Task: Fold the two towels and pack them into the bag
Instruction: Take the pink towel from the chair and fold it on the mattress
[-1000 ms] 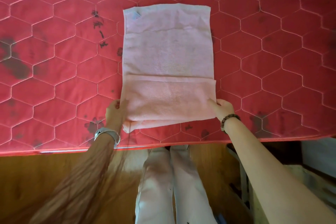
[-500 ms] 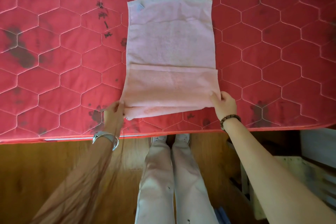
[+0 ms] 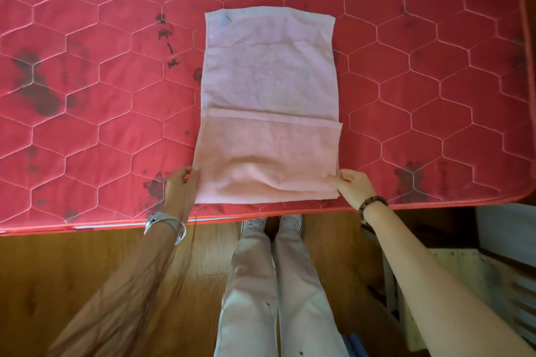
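The pink towel [image 3: 269,113] lay flat on the red quilted mattress [image 3: 101,124], its long axis running away from me. Its near end sat just inside the mattress's near edge. The near part was folded up over the rest and formed a darker double band. The edge of that flap ran straight across the towel at about mid-length. A small blue label [image 3: 224,20] showed at the far left corner.

My left hand [image 3: 181,185] was at the near left corner of the folded band. Its fingers [image 3: 190,172] were closed on the towel's side edge there. My right hand [image 3: 352,185] was at the near right corner. Its fingers [image 3: 338,178] were pinched together on the layered edge, which puckered slightly at that point.

A silver bangle [image 3: 166,223] sat on my left wrist and a bead bracelet [image 3: 371,206] on my right. I stood on the wooden floor [image 3: 58,269] in pale trousers [image 3: 252,284], my shoes [image 3: 255,223] against the mattress edge. A light wooden crate [image 3: 464,284] stood on the floor to my right.
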The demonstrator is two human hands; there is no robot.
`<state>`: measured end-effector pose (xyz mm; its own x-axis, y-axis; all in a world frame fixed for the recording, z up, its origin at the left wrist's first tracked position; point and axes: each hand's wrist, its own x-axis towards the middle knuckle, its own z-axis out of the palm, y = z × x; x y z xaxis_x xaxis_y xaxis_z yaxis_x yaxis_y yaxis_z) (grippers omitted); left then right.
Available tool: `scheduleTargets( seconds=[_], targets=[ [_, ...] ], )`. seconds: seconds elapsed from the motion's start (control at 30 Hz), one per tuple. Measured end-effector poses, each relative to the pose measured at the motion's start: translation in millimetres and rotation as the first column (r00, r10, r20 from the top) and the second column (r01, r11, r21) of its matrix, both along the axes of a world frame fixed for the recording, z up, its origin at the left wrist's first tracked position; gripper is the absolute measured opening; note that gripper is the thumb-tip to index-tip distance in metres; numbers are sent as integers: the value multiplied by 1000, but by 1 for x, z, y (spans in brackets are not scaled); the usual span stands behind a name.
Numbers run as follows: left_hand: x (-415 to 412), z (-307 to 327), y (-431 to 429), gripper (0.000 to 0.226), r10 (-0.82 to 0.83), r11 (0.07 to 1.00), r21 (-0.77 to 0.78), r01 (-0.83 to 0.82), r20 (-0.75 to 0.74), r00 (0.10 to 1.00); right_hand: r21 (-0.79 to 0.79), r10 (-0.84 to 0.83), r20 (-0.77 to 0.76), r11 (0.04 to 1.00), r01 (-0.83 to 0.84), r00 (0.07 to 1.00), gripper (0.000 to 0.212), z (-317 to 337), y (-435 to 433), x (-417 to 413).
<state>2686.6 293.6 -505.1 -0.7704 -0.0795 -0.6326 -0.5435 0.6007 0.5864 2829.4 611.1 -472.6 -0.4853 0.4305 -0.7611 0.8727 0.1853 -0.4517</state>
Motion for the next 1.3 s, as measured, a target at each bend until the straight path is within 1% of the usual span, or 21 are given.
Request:
scheduleTargets(
  seconds=[0.07,0.2,0.27,0.37,0.43,0.5,0.57,0.7,0.83,0.9,1.0,1.1,1.3],
  targets=[
    [1,0,-1,29,-63,997,-42,63,4,998,47,2,45,999,-4,999,41,-4,0,6],
    [2,-4,-8,30,-144,984,-97,150,64,987,115,-33,75,993,25,997,39,-11,-1,16],
    [4,-5,-10,32,-180,970,-142,196,118,977,126,-39,94,992,27,995,31,-13,-2,19],
    [3,-8,-10,28,-153,971,-165,175,137,979,132,-65,100,990,52,993,24,-16,1,17],
    [-1,-9,-5,29,-73,985,-148,86,93,993,132,-117,72,985,107,991,24,-19,5,11],
    [-9,-9,3,32,2,994,-108,1,30,1000,131,-172,11,977,169,985,27,-20,10,-2],
    [-22,-9,13,34,43,997,-63,-44,-21,999,122,-209,-56,969,215,976,28,-22,15,-18],
    [-53,-17,32,36,23,1000,-17,-24,-77,997,147,-240,-101,956,253,965,34,-28,27,-55],
    [-81,-26,51,34,66,996,67,-60,-97,993,202,-259,-156,936,287,953,40,-40,37,-87],
    [-93,-29,60,30,75,994,81,-67,-97,992,204,-265,-155,934,293,952,41,-44,41,-99],
    [-107,-36,66,28,73,995,78,-65,-107,992,196,-271,-147,935,296,951,37,-50,47,-113],
    [-118,-45,70,30,83,995,73,-74,-141,987,241,-243,-163,930,278,956,33,-58,55,-125],
    [-143,-53,85,25,32,999,-8,-35,-249,968,306,-172,-235,921,240,957,26,-66,71,-153]
  ],
)
